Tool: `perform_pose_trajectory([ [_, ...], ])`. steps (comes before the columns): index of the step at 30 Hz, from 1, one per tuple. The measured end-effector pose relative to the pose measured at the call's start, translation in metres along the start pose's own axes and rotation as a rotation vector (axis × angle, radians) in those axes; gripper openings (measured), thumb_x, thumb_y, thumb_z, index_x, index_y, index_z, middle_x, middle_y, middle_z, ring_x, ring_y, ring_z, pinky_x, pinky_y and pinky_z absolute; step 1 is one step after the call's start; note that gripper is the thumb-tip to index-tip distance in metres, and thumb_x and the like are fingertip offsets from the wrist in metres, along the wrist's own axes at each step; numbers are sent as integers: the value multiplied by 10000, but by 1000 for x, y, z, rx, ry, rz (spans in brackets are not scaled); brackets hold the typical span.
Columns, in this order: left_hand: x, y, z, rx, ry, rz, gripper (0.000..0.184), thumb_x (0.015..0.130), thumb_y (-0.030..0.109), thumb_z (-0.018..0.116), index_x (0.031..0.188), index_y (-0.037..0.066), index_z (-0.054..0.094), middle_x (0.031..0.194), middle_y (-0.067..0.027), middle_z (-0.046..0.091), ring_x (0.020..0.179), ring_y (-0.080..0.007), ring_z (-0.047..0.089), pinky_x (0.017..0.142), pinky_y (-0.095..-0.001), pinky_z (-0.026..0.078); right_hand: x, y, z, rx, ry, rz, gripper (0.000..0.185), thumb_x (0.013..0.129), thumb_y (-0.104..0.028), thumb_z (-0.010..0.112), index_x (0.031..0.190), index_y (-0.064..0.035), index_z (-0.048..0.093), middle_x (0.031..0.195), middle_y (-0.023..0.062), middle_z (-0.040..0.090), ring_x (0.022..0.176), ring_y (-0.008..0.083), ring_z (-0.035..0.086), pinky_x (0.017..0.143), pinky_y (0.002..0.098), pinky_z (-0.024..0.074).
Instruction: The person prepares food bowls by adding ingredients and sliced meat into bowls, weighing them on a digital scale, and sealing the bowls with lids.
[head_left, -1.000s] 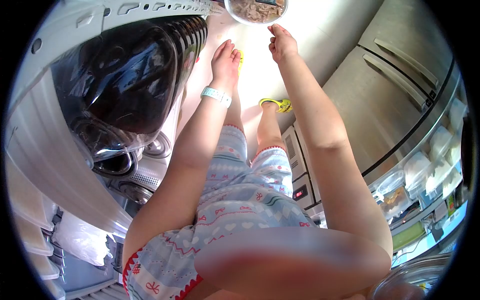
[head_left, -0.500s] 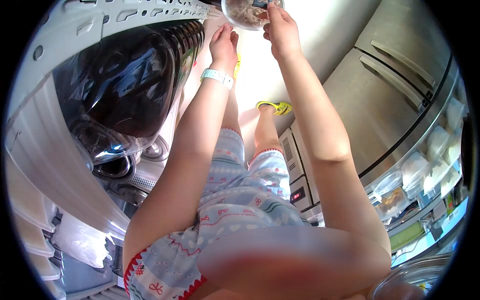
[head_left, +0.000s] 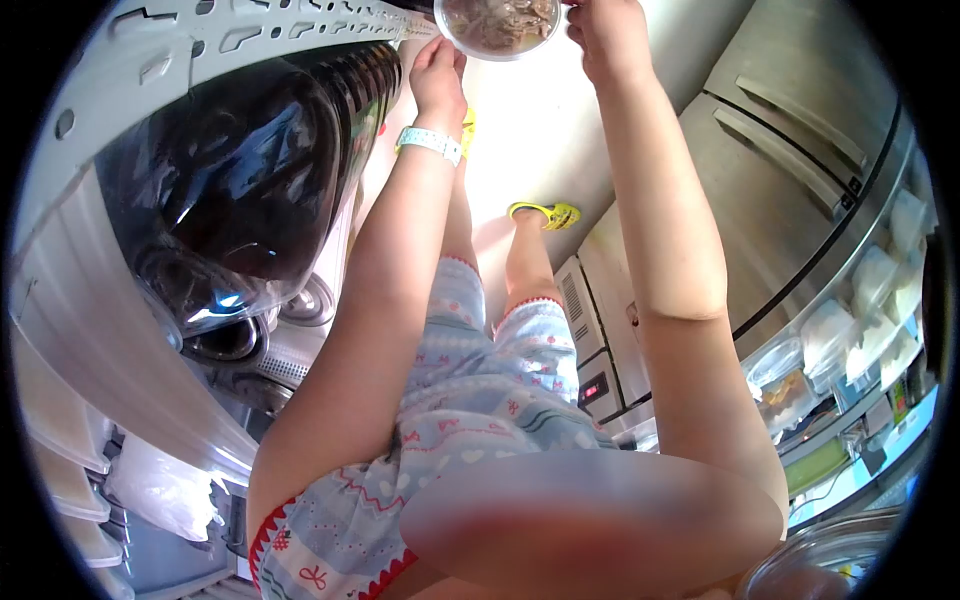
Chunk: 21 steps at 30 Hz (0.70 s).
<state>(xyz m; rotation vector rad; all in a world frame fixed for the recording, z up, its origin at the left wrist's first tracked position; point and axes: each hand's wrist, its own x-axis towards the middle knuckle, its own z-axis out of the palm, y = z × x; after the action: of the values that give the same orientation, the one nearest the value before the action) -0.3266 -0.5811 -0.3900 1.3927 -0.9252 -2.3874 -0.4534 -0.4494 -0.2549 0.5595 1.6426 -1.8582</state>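
A round clear container point(head_left: 500, 42) with pale brown pieces in it is at the top centre, cut off by the frame edge. My left hand point(head_left: 437, 82), with a pale watch on the wrist, is at its left side, fingers closed at the rim. To the right of the container is my right hand point(head_left: 612, 40), its fingers curled together and partly out of frame. A small dark thing shows at those fingertips, too cut off to make out.
Large dark clear-plastic containers point(head_left: 235, 170) are stacked at the left under a white perforated rack point(head_left: 250, 30). A steel fridge point(head_left: 760, 190) stands on the right. Bagged items point(head_left: 830, 335) lie at lower right, near a glass bowl point(head_left: 820, 560). A white bag point(head_left: 165, 485) is lower left.
My left hand has moved up to the container's rim. My right hand reached over the container, then moved away to the right; the dark rectangular thing on the container is gone from there.
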Motion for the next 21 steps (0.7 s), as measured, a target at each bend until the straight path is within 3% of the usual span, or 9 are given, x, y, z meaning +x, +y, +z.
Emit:
perform_pose_trajectory([
  [1, 3, 1, 2, 9, 3, 30, 215, 928, 87, 584, 1117, -15, 572, 1034, -81, 599, 866, -150, 559, 781, -276, 502, 3, 8, -8, -206, 206, -108, 253, 946, -277, 502, 901, -49, 601, 657, 7, 521, 503, 97, 425, 461, 237, 363],
  [4, 6, -2, 6, 36, 11, 72, 222, 933, 77, 567, 1129, -26, 557, 1062, -96, 585, 924, -168, 564, 803, -286, 494, 47, 73, -50, -346, 337, -50, 289, 942, -284, 515, 1001, -19, 613, 713, 39, 563, 557, 120, 479, 499, 262, 417],
  [7, 17, 0, 9, 60, -5, 174, 225, 923, 83, 569, 1119, -26, 562, 1054, -91, 591, 889, -157, 566, 777, -267, 482, 64, 94, -61, -448, 239, -18, 328, 948, -259, 509, 1131, -4, 604, 800, 61, 615, 661, 154, 544, 616, 291, 476],
  [11, 34, 1, 11, 219, 1, 283, 224, 907, 101, 588, 1080, -41, 597, 965, -79, 632, 833, -140, 574, 756, -251, 461, 90, 106, -60, -353, 146, -79, 300, 941, -234, 519, 1121, -13, 613, 830, 72, 641, 716, 169, 569, 667, 298, 484],
  [13, 38, 5, 10, 309, -18, 305, 235, 910, 88, 580, 1101, -50, 582, 995, -96, 633, 868, -159, 588, 785, -270, 477, 96, 107, -58, -489, 108, -123, 261, 908, -200, 549, 1062, -8, 634, 857, 92, 663, 758, 182, 593, 695, 301, 486],
  [17, 35, 6, 9, 523, -9, 391, 246, 906, 91, 587, 1100, -59, 588, 992, -104, 650, 873, -159, 598, 786, -263, 481, 89, 99, -60, -611, 114, -158, 222, 861, -160, 582, 991, 8, 647, 839, 103, 671, 754, 187, 600, 701, 303, 485],
  [21, 28, 5, 5, 523, -6, 383, 243, 879, 110, 611, 1051, -62, 612, 925, -82, 649, 816, -145, 584, 746, -258, 468, 80, 107, -61, -600, 146, -211, 193, 820, -147, 619, 938, 1, 654, 798, 103, 676, 724, 178, 599, 701, 313, 486],
])
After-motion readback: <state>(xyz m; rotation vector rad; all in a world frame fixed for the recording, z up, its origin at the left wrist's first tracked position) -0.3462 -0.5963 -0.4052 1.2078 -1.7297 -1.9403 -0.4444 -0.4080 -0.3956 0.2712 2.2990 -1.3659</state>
